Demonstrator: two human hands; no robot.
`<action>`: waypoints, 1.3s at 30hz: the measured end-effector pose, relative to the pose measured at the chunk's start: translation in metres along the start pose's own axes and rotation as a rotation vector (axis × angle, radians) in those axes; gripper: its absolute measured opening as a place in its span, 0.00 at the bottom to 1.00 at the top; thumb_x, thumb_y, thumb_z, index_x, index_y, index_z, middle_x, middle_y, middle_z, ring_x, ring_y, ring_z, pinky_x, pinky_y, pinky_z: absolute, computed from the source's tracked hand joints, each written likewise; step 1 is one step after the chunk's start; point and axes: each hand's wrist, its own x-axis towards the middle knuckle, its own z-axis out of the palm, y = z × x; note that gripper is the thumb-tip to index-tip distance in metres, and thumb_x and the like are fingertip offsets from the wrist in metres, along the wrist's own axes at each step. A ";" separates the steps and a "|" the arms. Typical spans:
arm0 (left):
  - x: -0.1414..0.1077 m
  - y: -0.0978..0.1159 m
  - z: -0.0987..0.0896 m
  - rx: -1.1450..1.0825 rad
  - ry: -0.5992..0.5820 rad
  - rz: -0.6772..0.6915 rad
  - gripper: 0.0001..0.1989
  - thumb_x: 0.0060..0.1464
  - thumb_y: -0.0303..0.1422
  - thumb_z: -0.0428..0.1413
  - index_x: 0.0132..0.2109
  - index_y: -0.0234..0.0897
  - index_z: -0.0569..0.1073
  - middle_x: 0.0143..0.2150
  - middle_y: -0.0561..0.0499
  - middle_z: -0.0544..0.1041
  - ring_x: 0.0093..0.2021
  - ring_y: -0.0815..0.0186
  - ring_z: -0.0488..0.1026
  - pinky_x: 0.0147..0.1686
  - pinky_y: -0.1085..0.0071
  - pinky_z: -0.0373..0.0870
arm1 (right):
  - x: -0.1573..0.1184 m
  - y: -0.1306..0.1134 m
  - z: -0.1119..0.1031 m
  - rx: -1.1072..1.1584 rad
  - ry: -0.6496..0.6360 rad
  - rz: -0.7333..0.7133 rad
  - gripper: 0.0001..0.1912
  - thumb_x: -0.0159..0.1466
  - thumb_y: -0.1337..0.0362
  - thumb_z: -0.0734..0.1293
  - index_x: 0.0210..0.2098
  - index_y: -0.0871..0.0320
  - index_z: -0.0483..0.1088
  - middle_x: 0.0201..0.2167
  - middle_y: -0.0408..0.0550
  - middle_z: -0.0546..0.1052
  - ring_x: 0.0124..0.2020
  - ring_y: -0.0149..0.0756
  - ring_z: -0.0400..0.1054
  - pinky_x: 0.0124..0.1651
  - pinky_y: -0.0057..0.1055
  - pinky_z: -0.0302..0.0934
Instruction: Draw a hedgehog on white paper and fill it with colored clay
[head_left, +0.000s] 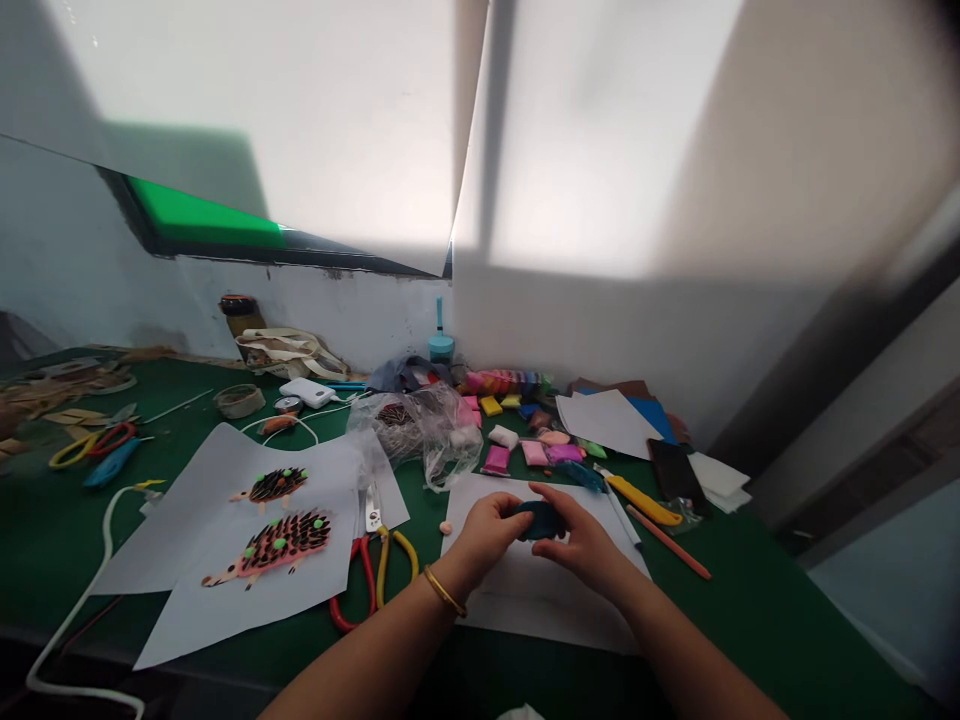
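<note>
A flattened dark blue piece, which looks like modelling clay [541,520], is held between my two hands above a white sheet of paper [540,605]. My left hand [489,535], with a gold bangle at the wrist, grips its left side with thumb and fingers. From the right, the curved fingers and thumb of my right hand [581,540] hold the other edge. A small pale pink ball [445,527] lies by the paper's left edge. Just behind the hands sits a blue clay packet [581,475].
Scissors [375,560] with red and yellow handles lie left of the paper, near sheets bearing hedgehog pictures [289,540]. Several coloured clay packets [496,460] and a plastic bag [435,430] lie behind. A yellow utility knife [645,500] and an orange pen [670,543] are on the right.
</note>
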 end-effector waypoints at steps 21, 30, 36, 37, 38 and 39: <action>-0.002 -0.003 0.001 0.030 -0.036 -0.133 0.18 0.46 0.46 0.61 0.30 0.32 0.74 0.23 0.55 0.69 0.23 0.71 0.63 0.25 0.73 0.59 | -0.005 -0.012 0.002 -0.203 -0.005 -0.097 0.23 0.57 0.61 0.72 0.51 0.50 0.69 0.47 0.48 0.75 0.49 0.44 0.69 0.51 0.40 0.64; -0.010 0.002 -0.001 0.024 -0.036 -0.198 0.21 0.47 0.48 0.59 0.35 0.32 0.75 0.26 0.49 0.76 0.28 0.66 0.72 0.28 0.72 0.63 | -0.010 -0.007 -0.002 -0.202 0.043 -0.055 0.21 0.57 0.61 0.70 0.51 0.51 0.69 0.48 0.49 0.74 0.50 0.44 0.68 0.53 0.41 0.63; -0.010 -0.004 0.003 0.062 0.001 -0.145 0.16 0.46 0.44 0.58 0.30 0.33 0.74 0.22 0.52 0.73 0.23 0.69 0.67 0.26 0.72 0.60 | -0.013 -0.008 0.003 -0.202 0.093 -0.112 0.23 0.55 0.59 0.73 0.50 0.50 0.69 0.49 0.49 0.70 0.51 0.43 0.67 0.53 0.38 0.63; -0.010 -0.005 0.003 0.076 -0.007 -0.139 0.16 0.46 0.44 0.58 0.29 0.33 0.73 0.21 0.52 0.72 0.23 0.69 0.67 0.26 0.72 0.60 | -0.013 -0.008 0.003 -0.198 0.087 -0.113 0.23 0.56 0.60 0.72 0.51 0.50 0.69 0.48 0.48 0.70 0.50 0.42 0.67 0.53 0.38 0.64; -0.010 -0.006 0.003 0.090 -0.015 -0.132 0.15 0.47 0.43 0.57 0.28 0.33 0.73 0.21 0.53 0.72 0.23 0.69 0.67 0.26 0.73 0.60 | -0.014 -0.009 0.003 -0.193 0.072 -0.110 0.23 0.57 0.60 0.71 0.52 0.49 0.69 0.47 0.48 0.70 0.49 0.41 0.67 0.52 0.37 0.64; -0.010 -0.006 0.003 0.103 -0.023 -0.126 0.15 0.47 0.43 0.57 0.28 0.33 0.73 0.20 0.53 0.71 0.23 0.69 0.67 0.26 0.73 0.60 | -0.014 -0.010 0.003 -0.189 0.054 -0.104 0.23 0.58 0.61 0.71 0.52 0.49 0.69 0.46 0.48 0.70 0.48 0.40 0.68 0.51 0.37 0.64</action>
